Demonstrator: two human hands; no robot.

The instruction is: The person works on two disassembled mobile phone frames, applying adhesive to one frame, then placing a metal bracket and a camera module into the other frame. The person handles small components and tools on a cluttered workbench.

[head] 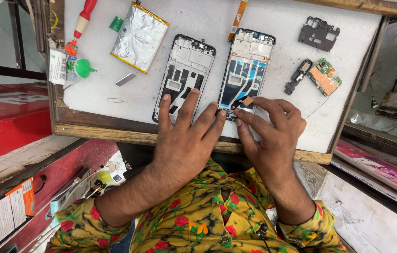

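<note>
Far left: a red-handled screwdriver point(84, 18) and a green-capped bottle point(80, 68). Right of them, a silver battery pouch point(139, 36). Centre: two opened phone frames lie side by side on the white work surface point(278, 51). The left hand point(184, 136) rests flat, fingers spread apart, over the near end of the left phone frame point(185, 70). The right hand point(268, 129) pinches a small flex connector point(246, 101) at the near end of the right phone frame point(246, 65). Far right: a black bracket point(319, 33) and a green circuit board point(325, 76).
</note>
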